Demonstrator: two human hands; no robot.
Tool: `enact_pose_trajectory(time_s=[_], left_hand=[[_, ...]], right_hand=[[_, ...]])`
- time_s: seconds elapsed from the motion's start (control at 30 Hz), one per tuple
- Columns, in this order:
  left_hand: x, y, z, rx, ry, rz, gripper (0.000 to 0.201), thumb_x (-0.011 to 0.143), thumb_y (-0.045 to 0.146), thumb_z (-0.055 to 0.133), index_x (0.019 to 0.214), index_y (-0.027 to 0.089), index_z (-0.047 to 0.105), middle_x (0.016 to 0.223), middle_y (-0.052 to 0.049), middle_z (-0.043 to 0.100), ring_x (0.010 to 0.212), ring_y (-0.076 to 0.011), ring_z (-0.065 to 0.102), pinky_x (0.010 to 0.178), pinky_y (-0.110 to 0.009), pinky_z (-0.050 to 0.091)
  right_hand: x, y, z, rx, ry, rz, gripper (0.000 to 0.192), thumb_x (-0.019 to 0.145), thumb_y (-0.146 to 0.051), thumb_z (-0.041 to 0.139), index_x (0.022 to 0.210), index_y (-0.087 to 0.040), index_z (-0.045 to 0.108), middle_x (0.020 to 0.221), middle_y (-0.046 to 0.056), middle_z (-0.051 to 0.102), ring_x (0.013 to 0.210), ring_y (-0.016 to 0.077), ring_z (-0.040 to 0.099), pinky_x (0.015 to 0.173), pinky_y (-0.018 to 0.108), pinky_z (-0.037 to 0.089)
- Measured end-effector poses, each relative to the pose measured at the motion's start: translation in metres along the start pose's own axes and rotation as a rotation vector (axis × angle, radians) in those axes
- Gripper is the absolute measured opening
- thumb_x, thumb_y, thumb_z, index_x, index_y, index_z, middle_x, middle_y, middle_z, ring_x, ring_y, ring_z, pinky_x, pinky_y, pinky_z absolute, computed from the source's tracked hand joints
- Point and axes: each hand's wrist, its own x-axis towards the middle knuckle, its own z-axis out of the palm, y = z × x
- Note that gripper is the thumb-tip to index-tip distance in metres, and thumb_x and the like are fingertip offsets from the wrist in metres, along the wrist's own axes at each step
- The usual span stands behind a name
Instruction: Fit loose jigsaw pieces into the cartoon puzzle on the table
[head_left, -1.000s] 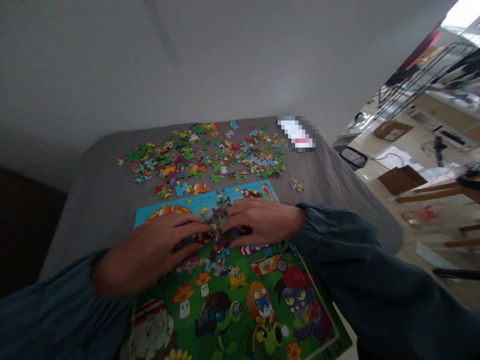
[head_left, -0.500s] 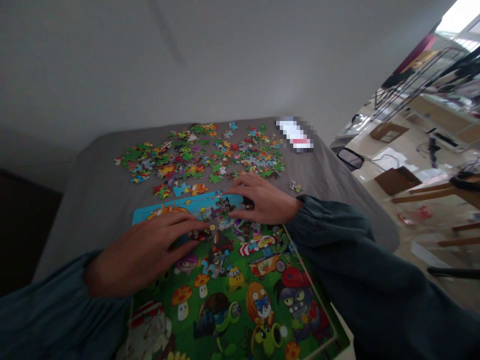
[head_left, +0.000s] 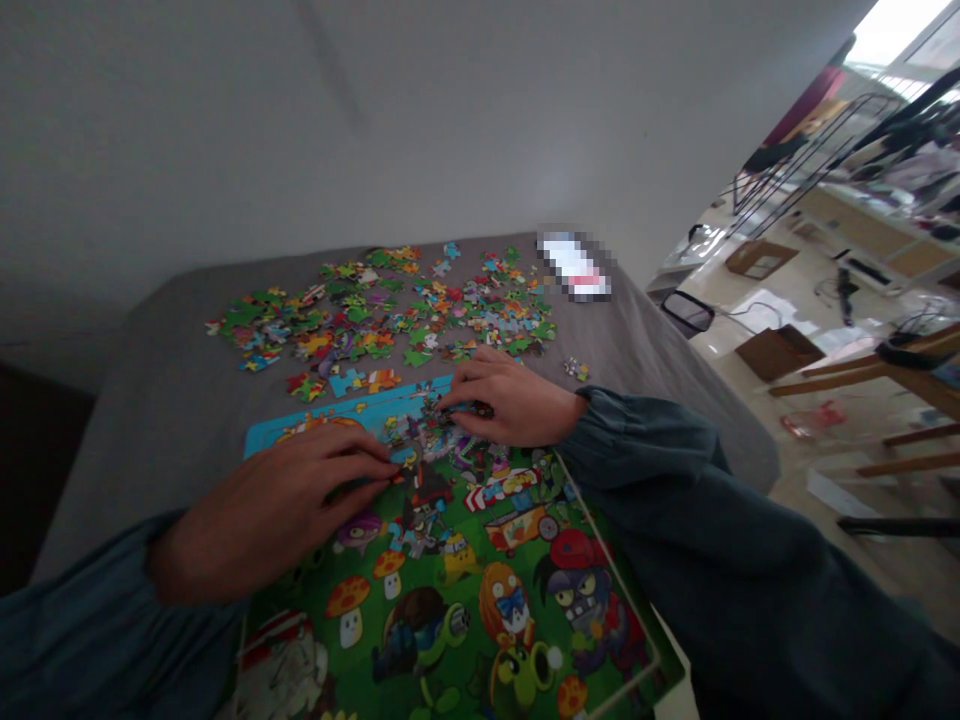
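A colourful cartoon jigsaw board (head_left: pixel 480 590) lies on the grey table (head_left: pixel 172 400) right in front of me. My left hand (head_left: pixel 277 510) rests flat on its upper left part, fingertips pressing on pieces near the middle. My right hand (head_left: pixel 510 400) lies on the board's top edge, its fingers curled on small pieces there; whether it grips one I cannot tell. Beyond the board spreads a heap of loose puzzle pieces (head_left: pixel 390 315). Both arms wear dark blue-grey sleeves.
A blurred white object (head_left: pixel 574 265) lies at the table's far right corner, and a stray piece (head_left: pixel 576 370) sits near the right edge. A white wall stands behind the table. To the right, the floor holds cardboard boxes (head_left: pixel 780 350), cables and wooden furniture.
My right hand has moved from the board's middle, beside the left hand, up to the board's top edge. The left hand has stayed put. The view has shifted slightly.
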Motion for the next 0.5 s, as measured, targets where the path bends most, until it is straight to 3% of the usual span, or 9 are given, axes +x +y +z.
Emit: enact_pose_trajectory(time_s=[0.13, 0.33, 0.5], left_hand=[[0.001, 0.004, -0.002, -0.008, 0.012, 0.008, 0.038, 0.109, 0.052, 0.05, 0.105, 0.033, 0.083, 0.107, -0.001, 0.077, 0.098, -0.0195, 0.07, 0.088, -0.033, 0.057], [0.005, 0.011, 0.0, 0.041, 0.04, -0.023, 0.045, 0.11, 0.058, 0.043, 0.118, 0.036, 0.081, 0.11, -0.002, 0.075, 0.098, -0.021, 0.069, 0.085, -0.034, 0.055], [0.003, 0.004, 0.003, 0.065, 0.003, 0.017, 0.046, 0.109, 0.059, 0.043, 0.117, 0.035, 0.081, 0.112, -0.002, 0.077, 0.1, -0.0212, 0.07, 0.084, -0.032, 0.057]], right_hand=[[-0.002, 0.006, -0.002, -0.025, 0.043, -0.006, 0.027, 0.103, -0.021, 0.056, 0.119, -0.016, 0.078, 0.113, 0.012, 0.07, 0.109, 0.0268, 0.053, 0.101, 0.045, 0.042], [-0.004, 0.005, 0.003, -0.036, 0.025, -0.141, 0.033, 0.108, -0.029, 0.053, 0.13, -0.02, 0.075, 0.118, 0.012, 0.068, 0.108, 0.026, 0.052, 0.102, 0.045, 0.042], [-0.006, 0.013, -0.012, -0.008, -0.003, -0.08, 0.031, 0.107, -0.023, 0.055, 0.128, -0.019, 0.077, 0.118, 0.013, 0.068, 0.11, 0.0247, 0.056, 0.101, 0.043, 0.044]])
